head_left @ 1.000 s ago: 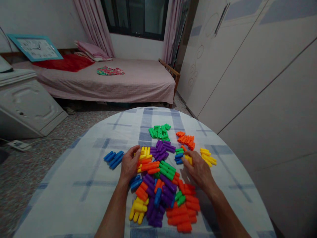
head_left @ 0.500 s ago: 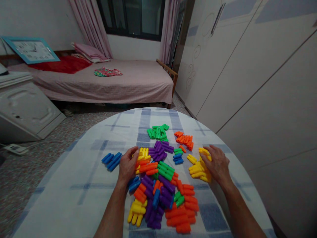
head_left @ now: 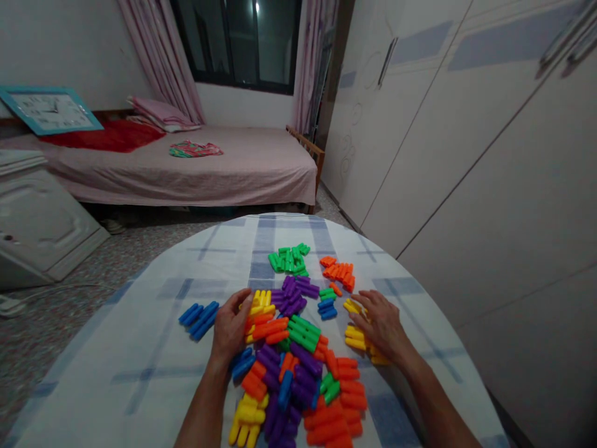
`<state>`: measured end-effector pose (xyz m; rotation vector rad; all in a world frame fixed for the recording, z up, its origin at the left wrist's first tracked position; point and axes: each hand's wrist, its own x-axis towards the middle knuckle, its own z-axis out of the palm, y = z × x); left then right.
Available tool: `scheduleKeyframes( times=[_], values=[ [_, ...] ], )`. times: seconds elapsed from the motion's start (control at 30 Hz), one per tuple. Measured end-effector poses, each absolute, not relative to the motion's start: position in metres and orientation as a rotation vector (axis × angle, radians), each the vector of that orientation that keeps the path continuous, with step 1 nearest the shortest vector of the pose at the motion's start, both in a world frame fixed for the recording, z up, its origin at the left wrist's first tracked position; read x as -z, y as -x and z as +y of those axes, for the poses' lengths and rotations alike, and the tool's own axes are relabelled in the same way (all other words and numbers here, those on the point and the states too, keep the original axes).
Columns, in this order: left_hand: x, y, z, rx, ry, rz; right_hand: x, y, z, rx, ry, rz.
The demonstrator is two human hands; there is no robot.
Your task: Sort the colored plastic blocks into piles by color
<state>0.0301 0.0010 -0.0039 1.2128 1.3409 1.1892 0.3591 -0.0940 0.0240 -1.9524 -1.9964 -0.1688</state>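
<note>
Around the mixed heap of plastic blocks (head_left: 298, 373) on the checked surface (head_left: 140, 373), several one-colour groups already lie apart: green blocks (head_left: 286, 258) and orange blocks (head_left: 338, 270) beyond it, purple blocks (head_left: 291, 292) at its far edge, and blue blocks (head_left: 198, 316) to its left. The heap itself is still many colours together, so most pieces look unsorted.

The left hand (head_left: 232, 326) rests with curled fingers on the heap's far-left edge, against yellow and orange pieces. The right hand (head_left: 380, 323) lies loosely spread over the yellow blocks (head_left: 354, 339), just right of the heap.

Half a second earlier, the right hand sat beyond those yellow blocks. Now it covers them, nearer the heap. The left hand has not moved.
</note>
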Motion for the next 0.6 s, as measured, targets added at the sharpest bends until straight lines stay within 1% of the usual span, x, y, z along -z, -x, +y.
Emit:
scheduleKeyframes(
  times=[0.13, 0.27, 0.47, 0.6],
  values=[
    [0.007, -0.029, 0.005, -1.181, -1.247, 1.332, -0.031, -0.343, -0.090, 0.087, 1.930, -2.018],
    [0.012, -0.028, 0.008, -1.186, -1.320, 1.357, -0.030, -0.337, -0.118, 0.154, 1.865, -1.814],
    [0.015, -0.025, 0.010, -1.225, -1.437, 1.351, 0.014, -0.332, -0.181, 0.305, 1.851, -1.483],
    [0.011, -0.027, 0.008, -1.208, -1.589, 1.463, 0.035, -0.335, -0.191, 0.311, 1.860, -1.353]
  ],
)
